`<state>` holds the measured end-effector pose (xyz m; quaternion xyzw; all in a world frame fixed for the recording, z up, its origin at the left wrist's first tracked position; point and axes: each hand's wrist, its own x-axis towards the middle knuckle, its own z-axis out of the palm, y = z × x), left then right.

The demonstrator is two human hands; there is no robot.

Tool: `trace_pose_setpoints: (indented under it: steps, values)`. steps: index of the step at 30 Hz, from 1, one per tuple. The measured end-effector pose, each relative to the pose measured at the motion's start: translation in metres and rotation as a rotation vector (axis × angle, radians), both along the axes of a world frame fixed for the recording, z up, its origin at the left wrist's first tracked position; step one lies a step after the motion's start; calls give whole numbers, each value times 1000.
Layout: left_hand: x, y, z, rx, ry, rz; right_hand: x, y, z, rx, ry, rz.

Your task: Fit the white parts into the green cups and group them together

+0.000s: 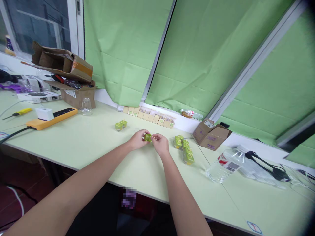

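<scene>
Between my two hands, over the middle of the table, is a small green box (pixel 147 137). My left hand (pixel 137 139) grips it from the left with closed fingers. On its other side, the fingers of my right hand (pixel 160 143) pinch at its edge; the fingertips partly hide what they hold there. A pair of similar green-topped boxes (pixel 120 125) with pale yellow bits on top stands beyond my left hand. To the right of my right hand is a cluster of several more green-topped boxes (pixel 188 156), with clear lower parts.
Small beige cartons (pixel 151 116) line the wall. Right are a cardboard box (pixel 210 135), a large clear bottle (pixel 225 165) and a black headset (pixel 270 170). Left are an orange power strip (pixel 55 118), a yellow screwdriver (pixel 22 111), a clear plastic cup (pixel 86 107) and stacked cardboard boxes (pixel 80 95).
</scene>
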<state>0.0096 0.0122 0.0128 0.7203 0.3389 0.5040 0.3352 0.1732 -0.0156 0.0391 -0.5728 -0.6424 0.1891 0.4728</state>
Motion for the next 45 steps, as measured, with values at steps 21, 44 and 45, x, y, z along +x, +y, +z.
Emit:
trace_pose_setpoints:
  steps: [21, 44, 45]
  values:
    - [4, -23, 15, 336, 301, 40, -12, -12, 1, 34, -190, -21]
    - [1, -3, 2, 218, 147, 87, -4, -3, 0, 46, -33, -61]
    - [1, -3, 2, 218, 141, 88, -4, -3, 0, 53, -37, -65]
